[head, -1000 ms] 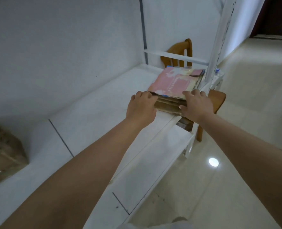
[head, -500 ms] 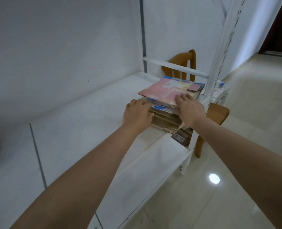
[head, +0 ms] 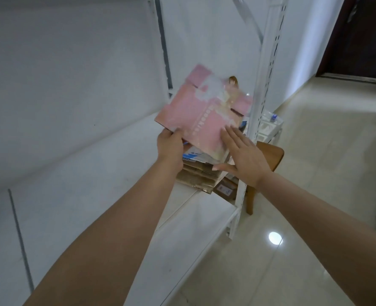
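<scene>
Currently listed: 1 pink flat printed cardboard sheet [head: 204, 113], tilted with its far edge up, held just above the stack of brown flattened cardboard pieces [head: 199, 176].

Left hand [head: 170, 147]: grips the pink sheet's near-left corner above the stack's left end, thumb on top, the other fingers hidden beneath.

Right hand [head: 243, 155]: wide, fingers straight and spread, fingertips lying flat on the sheet's near-right part over the stack's right side; it clasps nothing.

1 blue-and-white printed sheet [head: 193, 156]: on top of the stack, mostly covered by the pink sheet.

White shelf board [head: 116, 173]: beneath the stack.

White perforated metal upright [head: 268, 85]: just right of the stack.

Brown wooden chair [head: 270, 154]: right of the stack, beyond the upright, partly hidden by the right hand.

Glossy pale tiled floor [head: 315, 173]: below and right of the stack.
</scene>
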`<act>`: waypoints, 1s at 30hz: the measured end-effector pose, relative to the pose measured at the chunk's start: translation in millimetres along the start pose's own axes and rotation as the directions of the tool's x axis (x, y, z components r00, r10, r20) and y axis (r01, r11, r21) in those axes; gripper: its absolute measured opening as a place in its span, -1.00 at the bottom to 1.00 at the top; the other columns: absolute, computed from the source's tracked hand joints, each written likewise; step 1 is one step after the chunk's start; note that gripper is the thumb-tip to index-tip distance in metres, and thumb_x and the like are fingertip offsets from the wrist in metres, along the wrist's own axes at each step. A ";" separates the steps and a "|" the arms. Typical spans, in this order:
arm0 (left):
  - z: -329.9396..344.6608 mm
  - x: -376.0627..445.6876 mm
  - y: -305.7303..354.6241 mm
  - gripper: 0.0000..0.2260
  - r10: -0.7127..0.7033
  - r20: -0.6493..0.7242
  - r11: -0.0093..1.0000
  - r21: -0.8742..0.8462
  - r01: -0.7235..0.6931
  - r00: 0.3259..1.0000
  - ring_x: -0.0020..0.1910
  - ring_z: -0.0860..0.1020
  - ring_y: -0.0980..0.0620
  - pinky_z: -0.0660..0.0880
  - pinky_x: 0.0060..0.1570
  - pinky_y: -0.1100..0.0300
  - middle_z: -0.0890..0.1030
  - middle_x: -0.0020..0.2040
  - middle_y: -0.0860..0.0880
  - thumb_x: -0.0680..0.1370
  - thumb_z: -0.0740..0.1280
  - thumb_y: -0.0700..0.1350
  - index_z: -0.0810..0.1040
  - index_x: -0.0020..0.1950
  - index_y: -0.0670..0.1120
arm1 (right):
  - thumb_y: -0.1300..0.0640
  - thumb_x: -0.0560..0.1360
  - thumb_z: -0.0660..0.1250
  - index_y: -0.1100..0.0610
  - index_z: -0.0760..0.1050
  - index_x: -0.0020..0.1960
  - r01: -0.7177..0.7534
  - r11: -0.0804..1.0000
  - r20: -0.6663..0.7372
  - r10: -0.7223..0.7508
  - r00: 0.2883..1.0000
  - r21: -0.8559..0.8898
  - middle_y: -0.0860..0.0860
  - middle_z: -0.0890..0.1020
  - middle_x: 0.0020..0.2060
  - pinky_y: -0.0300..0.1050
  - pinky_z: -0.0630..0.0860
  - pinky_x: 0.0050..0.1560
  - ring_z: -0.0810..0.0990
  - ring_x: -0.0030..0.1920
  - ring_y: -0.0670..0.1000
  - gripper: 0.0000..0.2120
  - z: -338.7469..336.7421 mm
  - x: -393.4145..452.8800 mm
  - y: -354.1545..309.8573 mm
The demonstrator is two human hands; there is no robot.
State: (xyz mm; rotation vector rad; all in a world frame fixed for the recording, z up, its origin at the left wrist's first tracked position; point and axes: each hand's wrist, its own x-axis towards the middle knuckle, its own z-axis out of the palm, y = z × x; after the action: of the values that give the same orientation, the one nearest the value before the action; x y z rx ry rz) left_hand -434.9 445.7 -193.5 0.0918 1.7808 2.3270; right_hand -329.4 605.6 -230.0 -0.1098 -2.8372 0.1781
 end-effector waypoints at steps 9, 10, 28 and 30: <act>-104.2 -15.3 50.7 -0.82 0.320 -0.245 0.912 0.340 -0.228 0.915 -0.20 0.28 0.04 0.28 -0.26 0.17 0.33 -0.19 -0.05 0.64 0.10 -0.14 0.30 -0.16 -0.12 | -0.08 0.64 0.08 0.20 0.22 0.48 -0.154 0.958 -0.298 0.224 0.928 0.243 0.18 0.36 0.41 0.15 0.30 0.42 0.29 0.43 0.19 -0.48 -32.5 34.3 -32.8; -121.4 -23.0 54.0 -0.81 0.330 -0.243 0.900 0.374 -0.225 0.912 -0.22 0.28 0.05 0.28 -0.26 0.17 0.34 -0.19 -0.05 0.64 0.08 -0.12 0.32 -0.12 -0.17 | -0.08 0.64 0.08 0.19 0.20 0.49 -0.167 0.946 -0.272 0.244 0.931 0.277 0.17 0.35 0.42 0.16 0.31 0.41 0.28 0.44 0.18 -0.48 -33.0 40.5 -44.1; -401.6 -239.8 138.0 -0.82 0.422 -0.301 0.839 0.487 -0.243 0.855 -0.23 0.50 0.22 0.45 -0.22 0.30 0.57 -0.20 0.16 0.67 0.17 0.00 0.54 0.02 0.03 | -0.09 0.67 -0.03 0.05 0.42 -0.05 0.007 0.482 -0.047 0.072 0.996 0.876 -0.11 0.54 -0.22 -0.21 0.41 -0.17 0.53 -0.19 -0.13 -0.65 -19.9 -25.2 -407.1; -441.7 -270.4 151.0 -0.84 0.412 -0.301 0.857 0.450 -0.253 0.860 -0.29 0.52 0.26 0.45 -0.28 0.33 0.58 -0.27 0.22 0.67 0.19 -0.03 0.56 0.02 0.08 | -0.13 0.67 -0.05 0.07 0.46 0.02 0.029 0.462 -0.041 0.017 0.999 0.886 -0.08 0.58 -0.18 -0.13 0.50 -0.10 0.59 -0.12 -0.03 -0.61 -20.8 -45.3 -453.8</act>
State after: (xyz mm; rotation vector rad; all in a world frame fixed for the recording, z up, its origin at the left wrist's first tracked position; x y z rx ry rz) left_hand -267.9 -65.1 -146.0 0.0039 2.6219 2.2807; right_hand -305.9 154.6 -162.8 0.1313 -2.2980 1.6016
